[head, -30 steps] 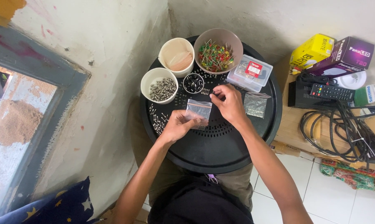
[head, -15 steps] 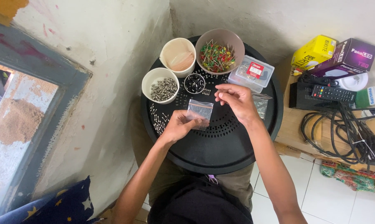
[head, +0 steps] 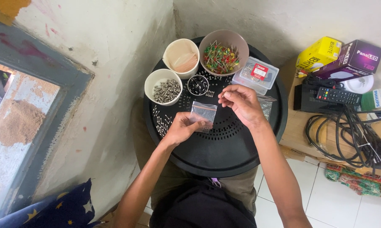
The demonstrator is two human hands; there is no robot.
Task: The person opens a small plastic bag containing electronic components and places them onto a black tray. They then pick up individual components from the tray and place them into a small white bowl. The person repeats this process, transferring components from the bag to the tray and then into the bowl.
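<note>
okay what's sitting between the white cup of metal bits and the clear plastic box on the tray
In the head view, a small black cup of dark parts sits between the white cup and the clear plastic box, with a few loose parts on the black tray beside it.

The near half of the round black table (head: 224,156) lies bare, so a hand could pass freely there between the person's forearms. The far rim is crowded: a white cup of metal parts (head: 163,86), a small black cup (head: 197,85), a cream cup (head: 181,58), a bowl of coloured parts (head: 223,51) and a clear plastic box (head: 256,75) stand close together, touching or nearly so, with little gap between them. Loose metal pieces (head: 161,123) litter the left edge. The wall (head: 114,63) closes in tight on the left. To the right, a set-top box (head: 325,98) and tangled black cables (head: 346,135) block the side shelf.
</note>
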